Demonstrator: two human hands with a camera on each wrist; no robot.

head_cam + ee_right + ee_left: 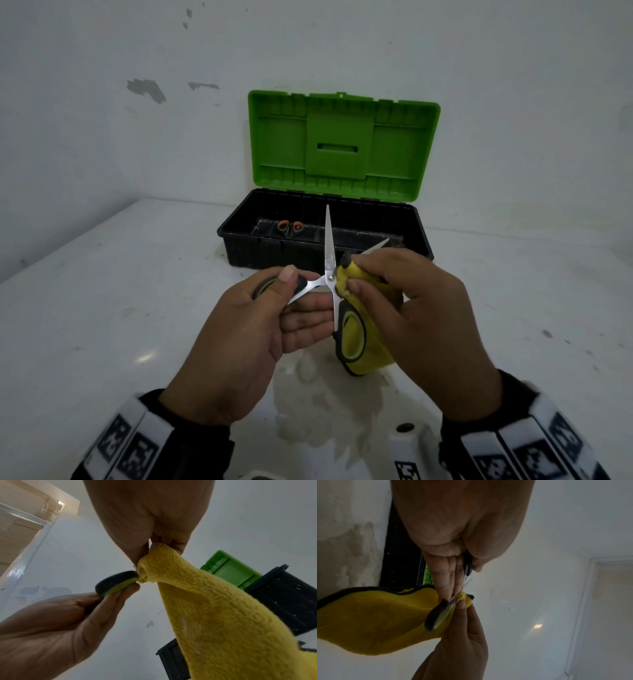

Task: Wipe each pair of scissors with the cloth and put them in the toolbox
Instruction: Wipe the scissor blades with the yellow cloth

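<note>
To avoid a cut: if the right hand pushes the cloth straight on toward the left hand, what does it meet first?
Probably the scissors' pivot, where the open blades cross; the right hand already pinches the yellow cloth beside it.

Yellow cloth [368, 356], green lid [342, 144] w/ blk toolbox [253, 253].

The scene is viewed by the head camera from above, forward and down across the tabletop [102, 308] toward the toolbox [342, 144]. Both wrist views are taken close under the palms, looking upward; the toolbox and cloth [214, 608] are shared.
</note>
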